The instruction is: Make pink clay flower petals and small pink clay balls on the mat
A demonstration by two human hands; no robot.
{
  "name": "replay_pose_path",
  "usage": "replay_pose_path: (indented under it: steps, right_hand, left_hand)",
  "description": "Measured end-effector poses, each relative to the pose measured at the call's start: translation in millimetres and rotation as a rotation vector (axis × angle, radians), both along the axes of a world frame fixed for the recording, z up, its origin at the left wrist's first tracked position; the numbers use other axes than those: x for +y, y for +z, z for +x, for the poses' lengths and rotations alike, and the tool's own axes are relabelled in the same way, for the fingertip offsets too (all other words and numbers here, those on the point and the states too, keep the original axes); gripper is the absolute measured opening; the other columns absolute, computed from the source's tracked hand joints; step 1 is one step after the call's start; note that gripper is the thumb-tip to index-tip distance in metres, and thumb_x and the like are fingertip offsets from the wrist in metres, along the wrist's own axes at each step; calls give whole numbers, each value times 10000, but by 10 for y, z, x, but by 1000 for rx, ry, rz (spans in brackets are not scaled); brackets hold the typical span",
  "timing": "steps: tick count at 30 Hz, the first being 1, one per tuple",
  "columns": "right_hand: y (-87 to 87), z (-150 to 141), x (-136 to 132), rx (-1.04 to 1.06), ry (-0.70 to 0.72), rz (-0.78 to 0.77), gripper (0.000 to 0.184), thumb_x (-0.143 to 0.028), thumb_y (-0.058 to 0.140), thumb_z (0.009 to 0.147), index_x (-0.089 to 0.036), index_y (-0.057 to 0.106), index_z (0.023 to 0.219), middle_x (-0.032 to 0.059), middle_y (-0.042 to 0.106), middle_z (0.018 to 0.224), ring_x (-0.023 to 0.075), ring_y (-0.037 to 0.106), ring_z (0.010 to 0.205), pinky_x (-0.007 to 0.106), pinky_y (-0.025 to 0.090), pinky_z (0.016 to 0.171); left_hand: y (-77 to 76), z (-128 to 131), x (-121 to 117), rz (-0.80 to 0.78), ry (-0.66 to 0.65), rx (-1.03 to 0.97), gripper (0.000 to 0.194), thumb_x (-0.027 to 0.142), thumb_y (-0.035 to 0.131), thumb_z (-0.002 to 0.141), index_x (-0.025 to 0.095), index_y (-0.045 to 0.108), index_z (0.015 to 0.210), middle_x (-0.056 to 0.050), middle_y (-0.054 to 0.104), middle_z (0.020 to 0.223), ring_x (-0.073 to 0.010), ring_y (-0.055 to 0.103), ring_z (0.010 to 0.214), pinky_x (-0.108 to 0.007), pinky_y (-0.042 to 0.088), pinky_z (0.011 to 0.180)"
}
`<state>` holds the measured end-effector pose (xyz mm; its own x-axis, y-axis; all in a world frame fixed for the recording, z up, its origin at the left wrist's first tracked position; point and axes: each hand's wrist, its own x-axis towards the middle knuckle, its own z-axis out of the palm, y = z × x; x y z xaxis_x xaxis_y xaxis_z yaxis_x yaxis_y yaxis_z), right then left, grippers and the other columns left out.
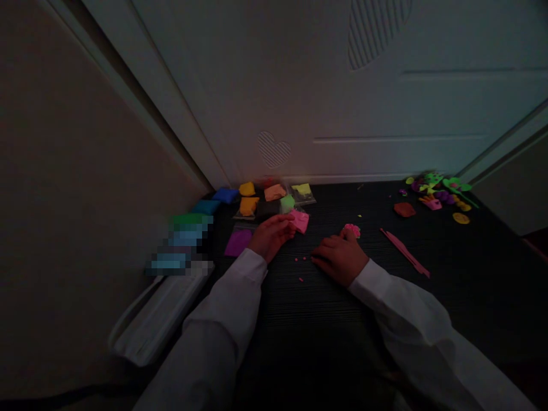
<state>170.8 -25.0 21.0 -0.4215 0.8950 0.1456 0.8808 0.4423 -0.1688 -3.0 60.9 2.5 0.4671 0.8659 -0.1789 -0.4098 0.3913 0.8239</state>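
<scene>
My left hand (273,235) holds a pink packet of modelling clay (300,221) between thumb and fingers, just above the table. Low on the dark table is my right hand (339,258), palm down, its fingers bent and drawn together toward the left; whatever may be under or between the fingertips is hidden. A lumpy pink clay piece (352,230) lies right behind the right hand's knuckles. Between the hands are tiny pink clay bits (300,279) on the tabletop. A purple clay packet (238,242) lies left of my left wrist.
Several clay packets, among them an orange one (249,206) and a blue one (226,196), line the back left. Pink modelling tools (405,253) lie at right. Colourful clay shapes (445,194) fill the back right corner. A white power strip (162,314) stands left.
</scene>
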Motion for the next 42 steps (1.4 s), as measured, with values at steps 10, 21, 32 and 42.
replay_pose_path:
  steps: [10,21,32,42]
  right_hand:
    - [83,-42,-80,119,114,-69,216,-315,441,792,-256,543,972,12,583,866,137,500,798,321,211,703]
    - [-33,-223,-153,39,215,-105,195,-273,380,826,-244,566,876,6,583,815,123,506,750,308,232,660]
    - [13,-169,-141,318,156,-73,96,-182,421,778,-176,512,809,14,579,778,120,498,759,271,322,721]
    - [7,-108,-123,400,146,-13,299,-134,390,786,-200,495,1058,50,568,957,131,506,879,277,415,770]
  left_hand:
    - [-4,-8,6,-10,-4,5,176,160,569,664,114,584,833,-33,599,668,-97,551,638,-223,415,610]
    - [-13,-8,13,-10,1,15,171,162,565,671,119,591,835,-38,601,670,-101,552,643,-224,414,610]
    - [-8,-13,18,-22,1,26,175,164,564,670,122,589,838,-36,604,679,-101,555,648,-229,416,628]
    - [-5,-14,14,-34,3,30,165,172,574,664,128,594,822,-36,609,676,-103,558,645,-232,416,625]
